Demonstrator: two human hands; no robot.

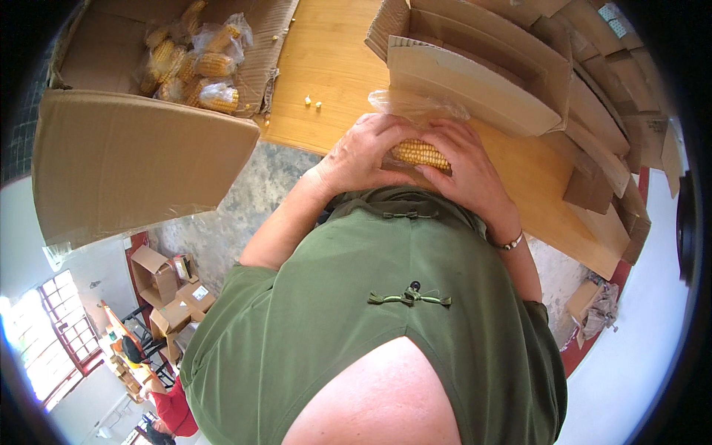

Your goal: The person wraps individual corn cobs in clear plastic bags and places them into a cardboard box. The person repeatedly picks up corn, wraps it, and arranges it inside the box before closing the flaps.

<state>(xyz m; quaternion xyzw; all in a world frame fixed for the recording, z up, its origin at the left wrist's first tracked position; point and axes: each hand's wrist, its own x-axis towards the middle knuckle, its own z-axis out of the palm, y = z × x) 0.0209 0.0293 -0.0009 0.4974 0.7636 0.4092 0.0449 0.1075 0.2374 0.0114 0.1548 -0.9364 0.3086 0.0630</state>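
Note:
An ear of dried yellow corn [421,154] lies between my hands at the near edge of the wooden table, with clear plastic film around its left end. My left hand [364,149] has its fingers and thumb around that wrapped end. The right end is gripped by my right hand [464,161], thumb below and fingers above. Beyond my fingertips the clear plastic bag [417,105] stretches out, crumpled, towards a cardboard box. Several corn ears [214,64], some in clear plastic, are heaped in an open cardboard box at the upper left.
The large box's flap [139,161] hangs past the edge of the wooden table [328,61] on the left. Loose corn kernels [313,102] lie on the tabletop. Open cardboard boxes [473,83] stand at the upper right. A person in red [173,406] is far off at the lower left.

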